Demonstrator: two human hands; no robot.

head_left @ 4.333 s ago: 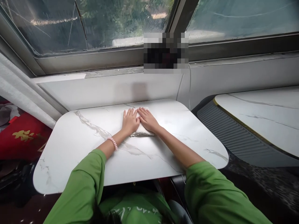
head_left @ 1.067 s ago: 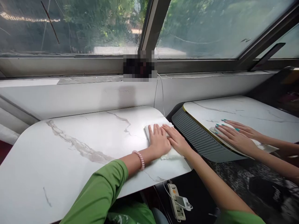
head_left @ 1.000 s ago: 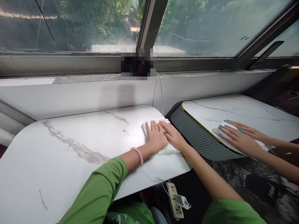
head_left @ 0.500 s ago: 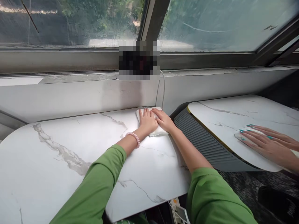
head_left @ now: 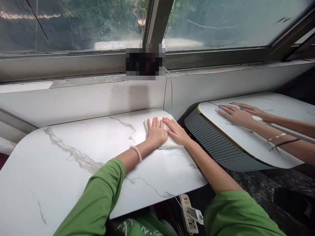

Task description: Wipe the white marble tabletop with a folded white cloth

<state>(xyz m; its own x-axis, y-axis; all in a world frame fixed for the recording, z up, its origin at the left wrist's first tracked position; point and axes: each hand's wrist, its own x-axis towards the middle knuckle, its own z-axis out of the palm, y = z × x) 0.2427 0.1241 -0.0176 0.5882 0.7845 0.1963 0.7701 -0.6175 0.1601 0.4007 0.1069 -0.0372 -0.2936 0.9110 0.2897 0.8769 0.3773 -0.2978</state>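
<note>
My left grip point(head_left: 157, 135) and right grip point(head_left: 176, 132) lie flat, fingers extended, on cloth point(head_left: 169, 143), desk's point(head_left: 49, 177) far right corner. Best press evenly, avoid bunching.

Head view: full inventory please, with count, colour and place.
Near table: one, white with grey veins, centre.
Cloth: one, white, near table's right end.
Second table: one, white top, ribbed grey side, right.
Co-worker's hands: two, teal nails, on the second table.
Co-worker's cloth: one, pale, under those hands.
Power strip: one, off-white, below the near table's edge.
Adapter: one, white, on the power strip.
Cord: count unclear, white, against the wall.
Pixelated object: one, dark, at the sill.
Window panes: at least three, grey-green, top.
Bracelet: one, pinkish, left wrist.
Sleeves: two, green, both arms.
Left hand: one, on the cloth.
Right hand: one, on the cloth.
</note>
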